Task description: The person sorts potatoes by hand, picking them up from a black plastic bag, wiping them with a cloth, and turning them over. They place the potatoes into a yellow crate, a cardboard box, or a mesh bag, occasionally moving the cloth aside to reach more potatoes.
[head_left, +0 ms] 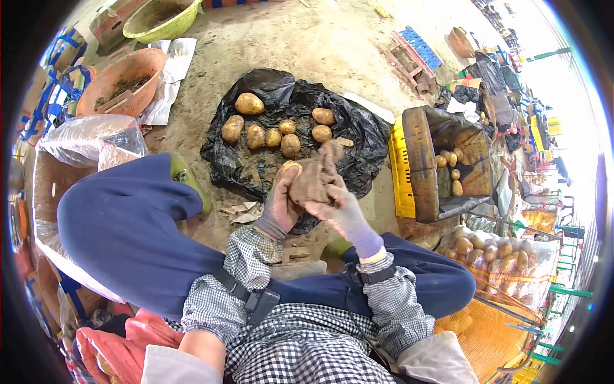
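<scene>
My left hand (281, 203), in a dusty glove, is closed around a potato (291, 167); only its yellowish top shows. A brown, dirty cloth (312, 182) covers the rest of it. My right hand (340, 212), also gloved, grips the cloth and presses it against the potato's side. Both hands are above the near part of a crumpled black plastic sheet (224, 150) on the ground. Several potatoes lie loose on that sheet, among them a large one (249, 104) at the back and another (321, 133) just beyond the cloth.
A yellow crate (401, 169) lined with dark plastic holds several potatoes at right. Near my right knee sits a clear bag of potatoes (499, 259). An orange basin (131, 70) with dark debris and a plastic-lined box (70, 173) stand left. A blue-topped stool (419, 48) is farther back.
</scene>
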Tool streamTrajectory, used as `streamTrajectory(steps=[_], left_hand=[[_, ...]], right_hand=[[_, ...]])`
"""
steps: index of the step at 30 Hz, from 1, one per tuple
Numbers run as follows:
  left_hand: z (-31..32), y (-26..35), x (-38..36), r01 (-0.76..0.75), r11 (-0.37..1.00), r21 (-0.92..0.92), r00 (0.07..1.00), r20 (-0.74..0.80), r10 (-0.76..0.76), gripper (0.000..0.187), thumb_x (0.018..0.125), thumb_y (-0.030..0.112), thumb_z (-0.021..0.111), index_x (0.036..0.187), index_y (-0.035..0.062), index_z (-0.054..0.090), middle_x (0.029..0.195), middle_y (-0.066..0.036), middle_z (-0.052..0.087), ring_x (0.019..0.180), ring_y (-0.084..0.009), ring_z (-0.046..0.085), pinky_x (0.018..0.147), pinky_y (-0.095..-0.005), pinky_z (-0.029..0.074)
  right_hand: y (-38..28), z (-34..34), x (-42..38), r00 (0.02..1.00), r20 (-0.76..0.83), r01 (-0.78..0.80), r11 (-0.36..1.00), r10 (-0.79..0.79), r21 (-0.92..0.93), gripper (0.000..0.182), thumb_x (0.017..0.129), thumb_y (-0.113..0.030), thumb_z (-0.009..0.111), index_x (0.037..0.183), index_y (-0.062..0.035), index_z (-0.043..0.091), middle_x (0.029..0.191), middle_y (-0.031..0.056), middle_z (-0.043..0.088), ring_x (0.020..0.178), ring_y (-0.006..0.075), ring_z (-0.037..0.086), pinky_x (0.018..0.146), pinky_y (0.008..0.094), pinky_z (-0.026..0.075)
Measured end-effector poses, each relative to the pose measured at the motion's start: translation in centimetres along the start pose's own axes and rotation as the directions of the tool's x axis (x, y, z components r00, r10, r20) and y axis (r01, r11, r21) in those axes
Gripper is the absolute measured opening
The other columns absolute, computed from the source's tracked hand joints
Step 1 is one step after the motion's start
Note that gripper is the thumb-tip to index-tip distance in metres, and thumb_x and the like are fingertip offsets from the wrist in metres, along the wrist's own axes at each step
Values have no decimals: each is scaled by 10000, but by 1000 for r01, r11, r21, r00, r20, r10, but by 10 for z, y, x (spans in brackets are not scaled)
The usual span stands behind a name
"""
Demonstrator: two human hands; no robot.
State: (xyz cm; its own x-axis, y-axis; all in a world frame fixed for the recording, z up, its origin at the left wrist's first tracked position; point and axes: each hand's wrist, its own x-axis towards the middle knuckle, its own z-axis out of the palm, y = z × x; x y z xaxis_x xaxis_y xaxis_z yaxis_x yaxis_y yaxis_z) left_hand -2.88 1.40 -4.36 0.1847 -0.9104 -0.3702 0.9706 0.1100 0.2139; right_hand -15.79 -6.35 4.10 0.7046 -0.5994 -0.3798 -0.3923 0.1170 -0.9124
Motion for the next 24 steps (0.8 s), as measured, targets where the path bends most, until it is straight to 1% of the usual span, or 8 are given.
streamTrajectory(steps=[2,5,6,10,16,20,22,24], left_hand=[[-10,-8,-3,18,996,-93,1000,6,-18,414,1021,306,471,1361,69,469,1338,-93,559,1198,-245,580,987,-417,515],[-4,-3,-12,103,983,-152,994,-2,-105,438,1017,320,464,1357,43,476,1306,-110,583,1180,-266,587,1031,-431,486],[4,-1,-14,86,989,-119,996,15,-84,400,994,314,527,1313,75,507,1235,-95,619,1115,-255,624,986,-447,517],[37,4,-20,160,986,-49,983,103,-154,412,959,400,592,1233,96,547,1112,-114,657,1003,-292,668,897,-480,561],[35,36,-23,6,995,-102,989,150,9,549,954,491,566,1332,99,493,1195,-155,616,1051,-301,643,903,-495,552],[32,29,-22,-191,911,365,977,-21,213,636,928,250,654,1452,124,317,1263,-134,533,1092,-243,615,902,-391,550],[35,21,-20,-359,648,672,925,162,345,736,846,58,724,1448,82,302,1239,-76,496,1070,-186,574,881,-298,525],[35,17,-23,-354,614,705,929,189,319,829,755,16,783,1435,42,309,1275,-99,480,1142,-200,530,958,-307,481]], right_hand=[[34,19,11,917,-85,365,905,-390,-220,460,809,-52,773,1220,39,587,1278,59,472,1133,151,517,959,261,450],[55,29,19,871,-269,391,912,-411,-124,280,812,-84,775,1013,25,613,1309,101,489,1100,153,522,848,279,485],[48,29,19,915,-343,282,944,-210,173,263,850,-27,722,1066,10,577,1243,68,563,952,110,587,741,223,498],[66,11,47,920,-382,161,802,89,575,251,924,12,615,1164,-20,550,1044,34,656,851,100,618,724,217,515],[26,-5,52,901,-417,269,601,119,753,358,931,-92,645,1263,15,563,1200,91,645,1114,179,599,984,294,470],[-6,-33,37,984,-164,82,636,70,767,345,908,-73,664,1234,12,590,1181,83,657,1082,184,621,970,313,483],[-29,-29,24,998,-19,-28,723,57,690,375,889,-81,692,1240,5,593,1114,68,671,976,158,642,893,296,512],[-33,-9,18,999,28,-53,925,46,377,418,863,-112,737,1239,-4,588,1091,59,668,932,128,629,837,263,522]])
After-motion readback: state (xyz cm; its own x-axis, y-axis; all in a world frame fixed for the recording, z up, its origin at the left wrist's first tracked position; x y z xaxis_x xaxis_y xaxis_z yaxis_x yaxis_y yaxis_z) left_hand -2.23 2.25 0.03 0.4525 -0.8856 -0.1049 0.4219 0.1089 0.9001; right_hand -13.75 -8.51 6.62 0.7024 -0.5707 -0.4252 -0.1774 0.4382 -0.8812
